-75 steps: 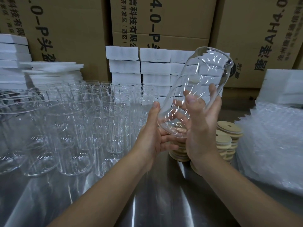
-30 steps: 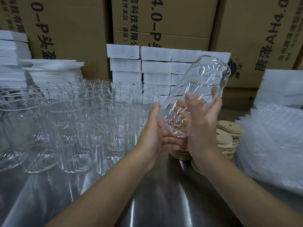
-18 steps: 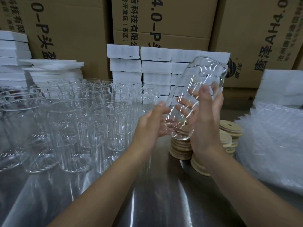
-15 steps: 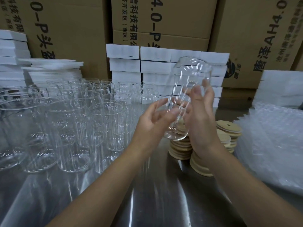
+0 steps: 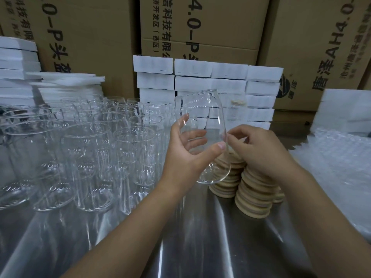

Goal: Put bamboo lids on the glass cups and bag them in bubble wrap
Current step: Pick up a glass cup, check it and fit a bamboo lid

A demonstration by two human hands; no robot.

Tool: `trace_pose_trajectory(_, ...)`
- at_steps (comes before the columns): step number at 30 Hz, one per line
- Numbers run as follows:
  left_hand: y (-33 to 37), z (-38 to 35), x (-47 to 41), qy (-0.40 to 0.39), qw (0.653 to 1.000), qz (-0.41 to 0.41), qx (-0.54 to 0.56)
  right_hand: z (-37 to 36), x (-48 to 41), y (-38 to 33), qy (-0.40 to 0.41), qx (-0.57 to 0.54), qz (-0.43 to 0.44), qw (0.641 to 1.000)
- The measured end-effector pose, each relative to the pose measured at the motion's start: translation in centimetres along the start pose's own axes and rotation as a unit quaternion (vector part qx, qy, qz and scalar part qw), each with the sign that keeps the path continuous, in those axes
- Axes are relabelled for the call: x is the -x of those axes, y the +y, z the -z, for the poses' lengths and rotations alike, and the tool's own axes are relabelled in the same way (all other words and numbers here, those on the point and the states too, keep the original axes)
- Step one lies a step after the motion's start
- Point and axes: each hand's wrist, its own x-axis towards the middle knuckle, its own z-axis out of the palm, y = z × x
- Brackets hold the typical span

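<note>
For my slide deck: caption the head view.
Left hand grips a lidless glass cup; right hand hovers over stacked bamboo lids.

1. The tilted clear glass cup (image 5: 210,121) is smooth and glossy, with thin white glints on its wall.
2. The crowd of upright clear glass cups (image 5: 90,147) has the same polished, transparent finish.
3. The stacked round pale bamboo lids (image 5: 255,193) look like matt, dry wood with smooth edges.
4. The grey metal table top (image 5: 200,247) is glossy and streaked with reflections.
5. The translucent plastic bubble wrap (image 5: 341,167) is shiny and bumpy.
6. The white foam blocks (image 5: 192,67) are matt.
7. The brown cardboard cartons (image 5: 220,27) are matt and black-printed.
</note>
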Motion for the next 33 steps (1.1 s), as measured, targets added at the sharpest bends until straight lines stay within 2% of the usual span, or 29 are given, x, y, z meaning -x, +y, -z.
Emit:
trace_pose_trajectory(5,-0.1,0.2,-0.1,0.03,0.999,0.001,-0.017,0.0,0.0,0.3,-0.086,0.061,-0.012,0.994)
trace_pose_trajectory(15,0.1,0.2,-0.1,0.056,0.998,0.007,-0.042,0.3,-0.3,1.1,-0.141,0.052,0.023,0.988)
trace_pose_trajectory(19,0.2,0.1,0.0,0.06,0.997,-0.005,-0.045,-0.1,-0.5,1.3,-0.08,0.039,0.041,0.995)
trace_pose_trajectory(22,0.3,0.2,0.0,0.059,0.997,-0.01,-0.044,-0.3,-0.5,1.1,0.027,-0.006,0.04,0.999)
trace_pose_trajectory(24,0.3,0.2,0.0,0.052,0.997,-0.012,-0.048,-0.3,-0.6,0.9,0.11,-0.075,0.025,0.991)
trace_pose_trajectory(26,0.2,0.2,0.1,0.041,0.997,-0.014,-0.06,-0.3,-0.4,0.7,0.174,-0.173,0.007,0.969)
trace_pose_trajectory(28,0.2,0.2,0.2,0.027,0.997,-0.014,-0.074,-0.1,-0.2,0.2,0.196,-0.289,-0.009,0.937)
trace_pose_trajectory(33,0.1,0.1,0.4,-0.039,0.996,0.003,-0.079,0.1,0.0,-1.1,0.205,-0.55,0.002,0.809)
